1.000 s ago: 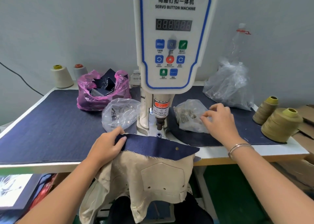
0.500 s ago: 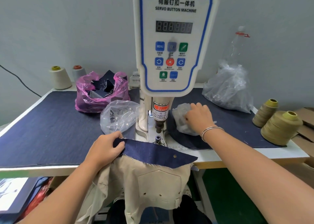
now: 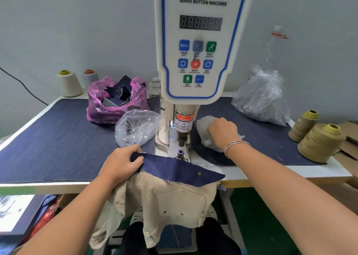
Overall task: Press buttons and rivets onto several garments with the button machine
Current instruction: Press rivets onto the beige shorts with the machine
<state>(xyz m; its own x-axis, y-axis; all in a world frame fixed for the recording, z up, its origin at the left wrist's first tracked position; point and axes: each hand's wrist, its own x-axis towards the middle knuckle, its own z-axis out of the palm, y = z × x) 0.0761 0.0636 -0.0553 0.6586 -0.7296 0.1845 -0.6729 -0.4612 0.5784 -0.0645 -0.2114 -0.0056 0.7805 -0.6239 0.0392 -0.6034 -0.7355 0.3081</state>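
1. Here, in the head view, the button machine (image 3: 197, 47) stands at the middle of the tabletop (image 3: 302, 172), its punch above a small lower die (image 3: 180, 152).
2. The garment (image 3: 174, 202) hangs off the near tabletop edge, its beige body in the person's lap and its dark denim strip (image 3: 174, 166) lying on the tabletop just before the die. One rivet (image 3: 199, 173) already sits near the strip's right end.
3. The left hand (image 3: 121, 164) grips the strip's left end, fingers (image 3: 135, 161) curled over the cloth edge.
4. The right hand (image 3: 222, 132) is in the small clear bag (image 3: 203, 134) right of the machine post; its fingertips are hidden in the plastic, so I cannot tell whether they pinch a piece.
5. Another clear bag (image 3: 135, 127) lies left of the post, a pink bag (image 3: 116, 101) of denim scraps behind it.
6. Handling, as I judge it: the garment is light and limp and will sag or slide off the edge, so hold it at the stiffer denim strip, close beside the mark, fingers kept off the die. Rivets are small, hard and slippery, so pinch one at a time.
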